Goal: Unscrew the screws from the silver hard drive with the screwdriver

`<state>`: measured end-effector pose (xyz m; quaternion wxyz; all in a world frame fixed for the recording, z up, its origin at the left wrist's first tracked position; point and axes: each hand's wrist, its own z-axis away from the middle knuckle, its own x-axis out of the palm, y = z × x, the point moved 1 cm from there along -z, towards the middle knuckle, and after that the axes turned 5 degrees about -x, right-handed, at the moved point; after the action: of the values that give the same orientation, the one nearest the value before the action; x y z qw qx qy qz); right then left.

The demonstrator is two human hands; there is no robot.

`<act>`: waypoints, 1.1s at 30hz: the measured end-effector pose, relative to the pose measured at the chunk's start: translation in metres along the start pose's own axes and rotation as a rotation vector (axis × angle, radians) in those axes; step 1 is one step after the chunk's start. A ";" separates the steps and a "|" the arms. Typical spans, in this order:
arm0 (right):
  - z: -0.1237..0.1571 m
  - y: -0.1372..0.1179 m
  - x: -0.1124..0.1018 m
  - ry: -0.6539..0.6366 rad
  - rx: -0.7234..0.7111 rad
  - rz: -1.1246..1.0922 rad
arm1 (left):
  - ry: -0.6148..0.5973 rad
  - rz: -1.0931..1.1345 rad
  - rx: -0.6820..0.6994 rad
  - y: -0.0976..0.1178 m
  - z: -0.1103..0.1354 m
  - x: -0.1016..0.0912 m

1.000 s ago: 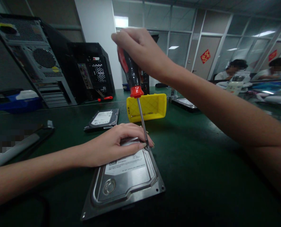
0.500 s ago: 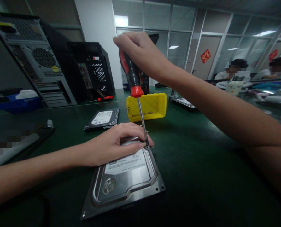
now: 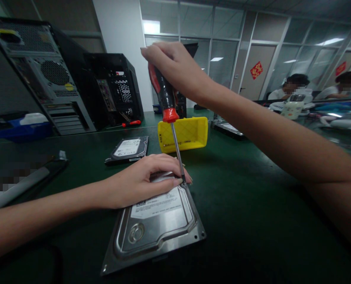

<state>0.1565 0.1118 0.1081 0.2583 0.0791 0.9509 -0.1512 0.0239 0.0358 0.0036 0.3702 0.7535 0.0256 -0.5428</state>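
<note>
A silver hard drive [image 3: 163, 228] with a white label lies flat on the green table in front of me. My left hand [image 3: 151, 175] grips its far part, thumb across the label and fingers over the far side. Above it, my right hand [image 3: 172, 65] is closed around the black and red handle of a screwdriver [image 3: 177, 144]. The shaft slants down past my left fingers, and its tip meets the drive's right edge beside my left thumb. The screw under the tip is too small to make out.
Behind the drive stand a yellow bin [image 3: 193, 130] and a second hard drive [image 3: 128, 149]. Computer cases [image 3: 57, 75] fill the back left, with a red-handled screwdriver [image 3: 131, 123] near them. Another drive [image 3: 228, 128] lies beyond my right forearm. People [image 3: 293, 86] sit at the far right.
</note>
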 end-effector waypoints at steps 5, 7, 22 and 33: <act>-0.002 0.003 -0.002 0.003 -0.016 -0.018 | 0.006 0.003 0.006 -0.001 0.000 0.000; -0.003 0.004 -0.004 0.012 -0.026 -0.021 | 0.004 0.001 -0.001 -0.001 -0.001 0.000; -0.001 -0.004 -0.007 0.022 -0.024 -0.029 | 0.001 -0.008 -0.002 -0.003 0.000 0.001; -0.001 -0.002 -0.005 -0.006 -0.032 -0.051 | 0.006 0.021 -0.001 -0.001 0.000 0.000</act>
<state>0.1599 0.1097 0.1119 0.2584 0.0504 0.9541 -0.1428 0.0231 0.0363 0.0031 0.3763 0.7552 0.0190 -0.5363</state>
